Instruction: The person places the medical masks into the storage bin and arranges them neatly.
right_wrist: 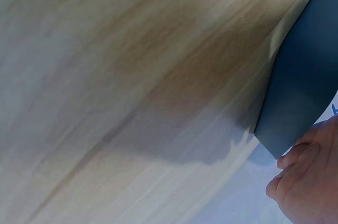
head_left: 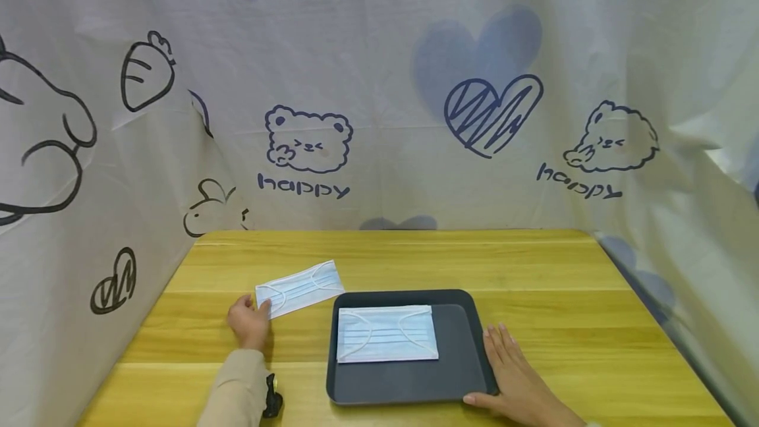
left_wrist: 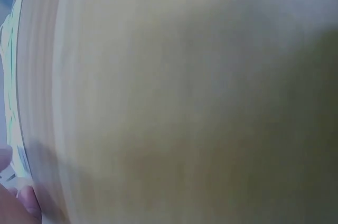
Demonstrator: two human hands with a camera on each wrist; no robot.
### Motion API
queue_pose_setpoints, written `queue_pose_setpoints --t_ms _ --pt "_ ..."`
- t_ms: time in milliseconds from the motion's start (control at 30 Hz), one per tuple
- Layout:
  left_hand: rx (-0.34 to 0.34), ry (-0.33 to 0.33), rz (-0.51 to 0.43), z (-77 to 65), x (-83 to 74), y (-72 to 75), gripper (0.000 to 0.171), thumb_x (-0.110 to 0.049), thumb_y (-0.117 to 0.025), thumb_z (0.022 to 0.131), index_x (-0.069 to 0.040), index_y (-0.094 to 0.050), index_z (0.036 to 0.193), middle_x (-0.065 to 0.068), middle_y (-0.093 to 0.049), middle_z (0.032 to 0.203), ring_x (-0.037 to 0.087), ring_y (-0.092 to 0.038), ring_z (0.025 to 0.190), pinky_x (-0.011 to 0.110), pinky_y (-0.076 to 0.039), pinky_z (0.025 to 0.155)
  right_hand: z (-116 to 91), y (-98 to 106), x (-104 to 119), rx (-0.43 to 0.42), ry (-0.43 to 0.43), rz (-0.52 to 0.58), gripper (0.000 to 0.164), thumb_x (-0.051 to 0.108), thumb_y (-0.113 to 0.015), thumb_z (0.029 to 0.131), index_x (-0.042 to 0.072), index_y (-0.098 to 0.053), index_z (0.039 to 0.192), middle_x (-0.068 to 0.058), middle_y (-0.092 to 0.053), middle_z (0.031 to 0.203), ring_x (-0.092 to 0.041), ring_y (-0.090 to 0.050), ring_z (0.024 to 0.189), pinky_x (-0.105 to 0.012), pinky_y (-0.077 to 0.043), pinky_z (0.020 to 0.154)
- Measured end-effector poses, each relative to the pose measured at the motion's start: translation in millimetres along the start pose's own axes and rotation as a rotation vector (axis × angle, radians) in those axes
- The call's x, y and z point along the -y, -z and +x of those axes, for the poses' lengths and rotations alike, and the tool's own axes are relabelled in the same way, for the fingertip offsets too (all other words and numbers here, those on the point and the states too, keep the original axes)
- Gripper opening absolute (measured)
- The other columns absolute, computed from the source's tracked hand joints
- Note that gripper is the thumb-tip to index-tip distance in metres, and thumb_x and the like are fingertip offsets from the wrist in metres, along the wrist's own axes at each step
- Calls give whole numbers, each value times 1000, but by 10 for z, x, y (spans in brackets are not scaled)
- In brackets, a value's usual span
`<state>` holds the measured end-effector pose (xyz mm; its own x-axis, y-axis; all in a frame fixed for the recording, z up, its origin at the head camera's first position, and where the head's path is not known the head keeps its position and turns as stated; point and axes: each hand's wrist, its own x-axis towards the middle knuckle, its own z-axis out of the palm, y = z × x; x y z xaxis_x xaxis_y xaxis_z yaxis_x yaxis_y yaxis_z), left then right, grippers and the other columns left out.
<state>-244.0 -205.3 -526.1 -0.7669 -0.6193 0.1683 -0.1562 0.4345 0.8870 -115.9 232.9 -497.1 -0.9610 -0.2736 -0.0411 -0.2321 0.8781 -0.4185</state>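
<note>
My left hand (head_left: 249, 323) pinches the left end of a light-blue face mask (head_left: 302, 287) with white ear loops, left of the tray at the back. In the left wrist view only the edge of that mask (left_wrist: 12, 86) and some fingertips (left_wrist: 29, 198) show. A second face mask (head_left: 387, 335) lies flat in the left part of a dark grey tray (head_left: 409, 384). With fingers extended, my right hand (head_left: 514, 377) rests along the tray's right side, thumb near the front right corner. The right wrist view shows this hand (right_wrist: 311, 174) against the tray wall (right_wrist: 301, 76).
Everything stands on a wood-grain table (head_left: 563, 282). A white curtain (head_left: 379, 71) with hearts and bear drawings hangs behind it and at both sides. A small black object (head_left: 272, 397) sits at the left wrist.
</note>
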Motion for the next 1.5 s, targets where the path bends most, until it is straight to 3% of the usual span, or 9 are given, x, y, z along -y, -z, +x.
queue_pose_setpoints --t_ms 200,400,533,867,1067,1200,1233,1333,1500 --pt "7 33 57 -25 -45 -23 38 1 -65 79 23 -53 107 41 -50 108 52 -46 107 55 -40 95 -2 -10 -5 -3 1 2 110 64 -63 73 -8 -20 144 -27 -15 152 -45 -7 140 -1 24 93" --pt "50 73 182 0 -115 -10 35 -2 -65 81 21 -55 105 41 -53 107 51 -49 105 54 -41 94 -5 -19 -11 4 -5 15 111 64 -64 73 -8 -19 144 -27 -14 152 -45 -6 140 -1 24 92" --pt "79 106 198 12 -153 17 33 -2 -65 80 20 -56 104 39 -56 107 50 -52 103 53 -44 91 -6 -21 -16 9 -9 24 111 63 -64 73 -8 -18 144 -27 -13 152 -45 -4 141 -1 24 91" --pt "76 95 105 22 -160 84 30 2 -63 76 19 -60 100 37 -59 101 49 -55 95 52 -45 85 3 -19 -4 31 -29 42 112 64 -64 73 -6 -16 146 -26 -10 153 -43 -1 141 -2 24 91" --pt "45 96 84 60 -160 97 22 1 -64 77 17 -63 93 32 -62 89 43 -57 85 45 -48 73 5 -16 9 39 -40 67 112 63 -64 73 -5 -13 146 -24 -8 154 -42 3 142 -5 24 93" --pt "45 67 13 166 17 48 19 -2 -67 76 15 -65 86 26 -65 78 37 -60 73 37 -49 62 2 -17 6 31 -30 45 111 63 -63 73 -6 -15 146 -25 -10 153 -43 0 141 -1 24 90" --pt "46 47 -42 223 131 8 17 -4 -70 75 11 -67 82 22 -65 73 31 -61 67 32 -49 58 2 -17 6 29 -28 40 111 63 -63 73 -6 -15 146 -25 -10 153 -43 -1 141 -1 24 90" --pt "67 60 -95 278 210 -3 17 -6 -71 75 9 -67 81 18 -66 69 21 -59 59 26 -47 51 0 -13 7 21 -26 31 111 64 -63 73 -7 -16 145 -26 -11 153 -43 -2 141 -1 24 90" --pt "85 112 -74 189 -29 137 21 -2 -66 79 16 -64 91 20 -66 72 4 -51 54 16 -42 48 0 -1 17 7 -17 15 111 64 -63 73 -7 -18 145 -26 -12 153 -44 -5 141 -1 24 92"
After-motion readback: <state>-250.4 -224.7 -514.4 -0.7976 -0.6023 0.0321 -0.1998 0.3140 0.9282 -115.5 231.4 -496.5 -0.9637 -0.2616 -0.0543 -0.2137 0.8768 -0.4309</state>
